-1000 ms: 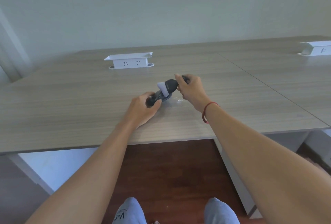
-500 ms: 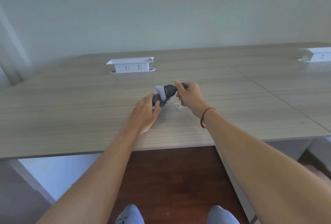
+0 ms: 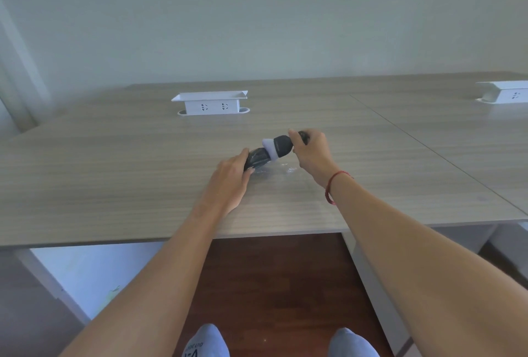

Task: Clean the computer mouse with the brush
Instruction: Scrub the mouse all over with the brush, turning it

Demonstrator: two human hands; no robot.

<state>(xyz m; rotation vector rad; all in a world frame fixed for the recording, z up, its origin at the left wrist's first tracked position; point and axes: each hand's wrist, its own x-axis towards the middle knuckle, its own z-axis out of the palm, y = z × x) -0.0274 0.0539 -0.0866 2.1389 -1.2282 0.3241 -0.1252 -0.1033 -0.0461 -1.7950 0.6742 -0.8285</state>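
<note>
A dark computer mouse (image 3: pixel 257 159) lies on the wooden desk (image 3: pixel 114 173), gripped at its near end by my left hand (image 3: pixel 232 179). My right hand (image 3: pixel 311 153) holds a brush (image 3: pixel 278 145) with a dark grey body and pale bristles. The bristles rest against the mouse's far end. Part of the mouse is hidden under my left fingers, and the brush handle is hidden inside my right fist. A red string circles my right wrist.
A white socket box (image 3: pixel 211 103) stands at the back of the desk, and a second socket box (image 3: pixel 505 92) stands far right on the adjoining desk. A small shiny patch (image 3: pixel 285 169) lies on the desk beside the mouse. The desk's front edge runs below my forearms.
The brush has shifted slightly along the mouse while both hands kept their grip. The view has tilted down a little, so the desk sits lower in frame.
</note>
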